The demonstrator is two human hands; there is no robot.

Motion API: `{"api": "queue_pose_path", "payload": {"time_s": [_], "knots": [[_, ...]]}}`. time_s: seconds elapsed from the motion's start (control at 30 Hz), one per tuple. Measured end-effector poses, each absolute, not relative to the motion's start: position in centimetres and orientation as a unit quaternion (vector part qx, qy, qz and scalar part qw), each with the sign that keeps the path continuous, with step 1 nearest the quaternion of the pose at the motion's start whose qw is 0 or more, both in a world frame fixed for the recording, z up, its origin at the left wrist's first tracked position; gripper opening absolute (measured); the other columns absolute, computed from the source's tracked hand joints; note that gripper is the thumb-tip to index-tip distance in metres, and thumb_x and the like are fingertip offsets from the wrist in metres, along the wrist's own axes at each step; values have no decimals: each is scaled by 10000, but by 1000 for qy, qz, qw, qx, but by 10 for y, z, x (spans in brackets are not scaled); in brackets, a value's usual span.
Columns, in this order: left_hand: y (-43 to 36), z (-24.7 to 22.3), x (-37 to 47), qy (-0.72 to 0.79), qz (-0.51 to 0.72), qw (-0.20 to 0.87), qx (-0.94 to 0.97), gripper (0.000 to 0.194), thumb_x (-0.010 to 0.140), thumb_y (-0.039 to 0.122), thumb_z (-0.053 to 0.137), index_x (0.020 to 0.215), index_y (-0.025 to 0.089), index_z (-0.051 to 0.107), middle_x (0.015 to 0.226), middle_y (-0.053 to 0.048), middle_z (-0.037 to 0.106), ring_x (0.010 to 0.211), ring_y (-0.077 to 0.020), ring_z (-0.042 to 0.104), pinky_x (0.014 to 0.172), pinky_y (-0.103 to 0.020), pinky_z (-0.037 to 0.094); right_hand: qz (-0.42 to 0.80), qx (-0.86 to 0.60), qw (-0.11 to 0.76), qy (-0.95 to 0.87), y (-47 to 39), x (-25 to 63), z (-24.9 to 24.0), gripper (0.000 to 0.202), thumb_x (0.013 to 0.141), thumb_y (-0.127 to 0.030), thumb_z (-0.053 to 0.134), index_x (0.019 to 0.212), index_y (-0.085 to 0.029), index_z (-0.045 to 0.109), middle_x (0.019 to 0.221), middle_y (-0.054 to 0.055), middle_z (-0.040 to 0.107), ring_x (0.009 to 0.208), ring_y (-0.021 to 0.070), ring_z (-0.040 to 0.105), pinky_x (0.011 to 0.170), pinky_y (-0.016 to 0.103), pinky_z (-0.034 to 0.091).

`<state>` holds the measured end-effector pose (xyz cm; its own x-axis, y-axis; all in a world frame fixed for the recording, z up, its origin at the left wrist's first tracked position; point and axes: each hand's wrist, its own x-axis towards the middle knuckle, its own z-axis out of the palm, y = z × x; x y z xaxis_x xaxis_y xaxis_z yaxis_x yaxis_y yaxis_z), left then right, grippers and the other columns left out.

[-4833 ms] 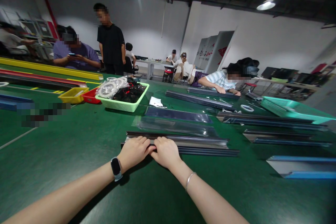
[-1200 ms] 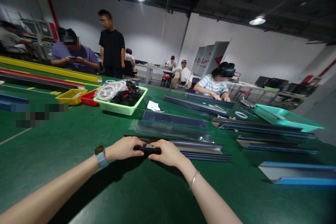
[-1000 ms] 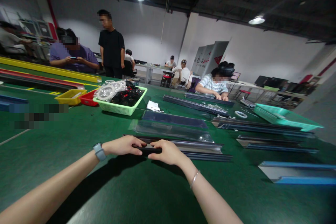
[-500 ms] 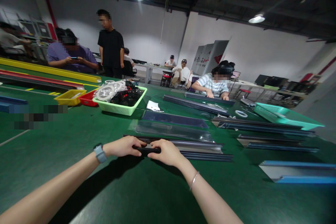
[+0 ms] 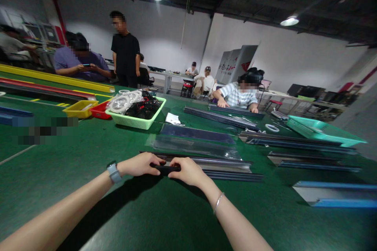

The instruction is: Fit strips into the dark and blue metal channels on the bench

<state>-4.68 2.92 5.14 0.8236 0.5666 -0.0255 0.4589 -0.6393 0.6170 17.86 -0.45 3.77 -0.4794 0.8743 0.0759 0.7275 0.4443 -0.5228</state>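
Note:
A long dark metal channel (image 5: pixel 224 164) lies on the green table, its inner face pale and shiny. At its left end, my left hand (image 5: pixel 145 164) is closed on the near rim, thumb in front and fingers inside the channel. Close beside it, my right hand (image 5: pixel 185 170) grips the same rim, fingers bent over it. Only a small gap parts the two hands. Just beyond the channel lie a clear plastic strip (image 5: pixel 194 147) and a dark flat strip (image 5: pixel 197 133).
A green basket (image 5: pixel 134 122) with bagged rings and black parts stands back left, near a yellow tray (image 5: pixel 77 109). More channels and a blue one (image 5: pixel 341 202) lie right. Across the table, a person in a striped shirt (image 5: pixel 240 96) handles a dark channel.
My hands stay on the channel's rim with hardly any shift. The person across the table has moved one hand slightly left and up. The view has shifted a little.

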Motion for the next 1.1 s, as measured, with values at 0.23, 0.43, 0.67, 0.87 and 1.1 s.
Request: {"api": "queue_pose_path", "payload": {"time_s": [0.23, 0.43, 0.67, 0.87, 1.1], "knots": [[27, 49, -46, 329, 95, 300, 890, 279, 789, 346, 568, 1044, 256, 633, 1105, 21, 639, 952, -173, 591, 812, -210, 391, 202, -496, 162, -829, -4, 178, 37, 261, 722, -453, 653, 909, -271, 650, 914, -1, 680, 878, 192, 610, 741, 258, 423], [25, 49, -43, 325, 104, 339, 877, 282, 773, 299, 571, 1044, 232, 608, 1001, 15, 652, 901, -164, 585, 790, -223, 399, 212, -511, 169, -816, -4, 178, 36, 304, 687, -438, 692, 925, -261, 625, 905, 2, 670, 865, 189, 607, 701, 252, 417], [29, 41, -43, 336, 121, 398, 845, 284, 743, 299, 586, 1006, 192, 571, 952, 0, 647, 855, -161, 594, 754, -235, 432, 241, -504, 195, -806, -1, 179, 31, 395, 651, -394, 733, 984, -248, 579, 835, -12, 651, 763, 159, 604, 608, 224, 383], [28, 41, -44, 339, 125, 373, 855, 241, 738, 281, 588, 966, 206, 579, 942, 15, 646, 845, -149, 592, 757, -225, 423, 207, -522, 196, -804, -2, 178, 32, 413, 629, -430, 739, 958, -231, 590, 775, -17, 630, 700, 141, 579, 570, 217, 332], [26, 41, -44, 359, 135, 373, 845, 274, 734, 317, 592, 981, 201, 565, 932, 5, 658, 834, -156, 603, 724, -217, 425, 190, -526, 189, -807, -1, 178, 33, 434, 606, -460, 749, 945, -238, 594, 741, -32, 617, 684, 136, 565, 595, 219, 316]]}}
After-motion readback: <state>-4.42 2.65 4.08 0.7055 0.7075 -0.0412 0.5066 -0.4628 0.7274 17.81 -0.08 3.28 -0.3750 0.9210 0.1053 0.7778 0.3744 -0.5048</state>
